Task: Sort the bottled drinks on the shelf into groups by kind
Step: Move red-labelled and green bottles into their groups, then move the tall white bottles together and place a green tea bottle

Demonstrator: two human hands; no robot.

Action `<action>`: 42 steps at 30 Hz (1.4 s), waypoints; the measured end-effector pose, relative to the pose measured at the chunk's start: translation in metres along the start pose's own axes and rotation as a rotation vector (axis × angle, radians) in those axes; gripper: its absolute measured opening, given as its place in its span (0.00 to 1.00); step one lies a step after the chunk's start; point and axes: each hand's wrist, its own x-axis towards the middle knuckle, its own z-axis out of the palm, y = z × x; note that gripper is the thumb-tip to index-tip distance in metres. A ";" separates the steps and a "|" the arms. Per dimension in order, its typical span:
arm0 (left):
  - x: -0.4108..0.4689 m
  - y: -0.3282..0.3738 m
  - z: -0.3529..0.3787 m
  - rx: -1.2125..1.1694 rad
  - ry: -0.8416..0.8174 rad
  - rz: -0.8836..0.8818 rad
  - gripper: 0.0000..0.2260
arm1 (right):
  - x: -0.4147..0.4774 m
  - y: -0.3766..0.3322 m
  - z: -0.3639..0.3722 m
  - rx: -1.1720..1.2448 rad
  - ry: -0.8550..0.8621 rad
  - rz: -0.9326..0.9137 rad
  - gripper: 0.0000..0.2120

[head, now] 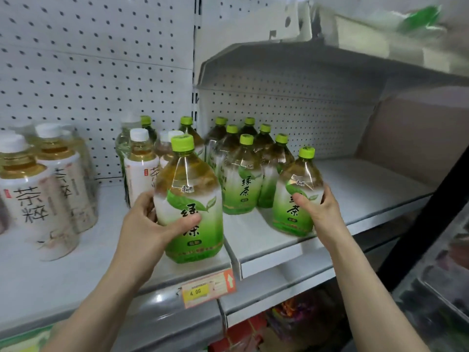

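Now each of the hands is wrapped around its own bottle. The left hand (152, 224) grips a green-cap tea bottle (193, 199) at the front edge of the shelf (368, 189), and the right hand (323, 212) grips a second green-cap bottle (295, 199) further right. To do this well, I think both should be set upright beside the green-cap group (243, 168) behind. The white-cap bottles (142, 168) stand close behind the left bottle, and the step between the shelf boards may catch its base.
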 end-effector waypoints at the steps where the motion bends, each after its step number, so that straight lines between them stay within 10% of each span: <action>1: -0.001 -0.002 0.009 -0.001 0.010 -0.009 0.31 | 0.009 0.004 -0.003 0.011 -0.039 0.009 0.25; 25: 0.029 -0.057 0.149 0.240 0.081 0.021 0.36 | 0.069 -0.022 -0.042 -0.281 -0.567 -0.182 0.37; 37: 0.021 -0.049 0.120 0.606 -0.098 0.165 0.35 | 0.034 -0.063 0.014 -0.496 0.067 -0.656 0.21; 42: 0.012 -0.032 0.049 0.610 0.373 0.436 0.20 | 0.006 -0.092 0.070 -0.399 -0.001 -0.848 0.15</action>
